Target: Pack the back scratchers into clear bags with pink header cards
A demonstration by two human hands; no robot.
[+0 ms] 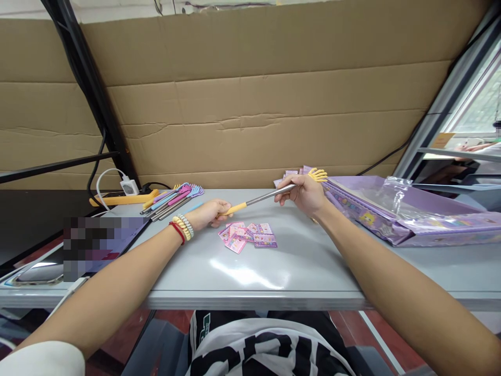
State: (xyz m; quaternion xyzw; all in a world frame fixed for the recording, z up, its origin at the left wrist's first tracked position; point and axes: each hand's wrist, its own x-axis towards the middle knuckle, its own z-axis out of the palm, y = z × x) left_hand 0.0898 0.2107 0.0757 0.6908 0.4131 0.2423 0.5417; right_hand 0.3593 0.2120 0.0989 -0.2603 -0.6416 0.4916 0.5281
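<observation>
A telescopic stick [261, 198] with a yellow handle, a metal rod and a yellow hand-shaped end is stretched between my hands, above the grey table. My left hand [213, 213] is closed on its yellow handle. My right hand [301, 193] grips the rod close to the yellow hand-shaped end. Pink and purple printed cards [248, 236] lie on the table just below the stick. Left of my left hand rests a pile of similar sticks [172, 201] in pink, blue and purple.
At the right stands an open purple box [391, 209] with clear plastic on it. More cards [290, 174] lie behind my right hand. A white charger [129, 185] and yellow object [117, 200] are at the back left. Cardboard [254, 99] walls the back.
</observation>
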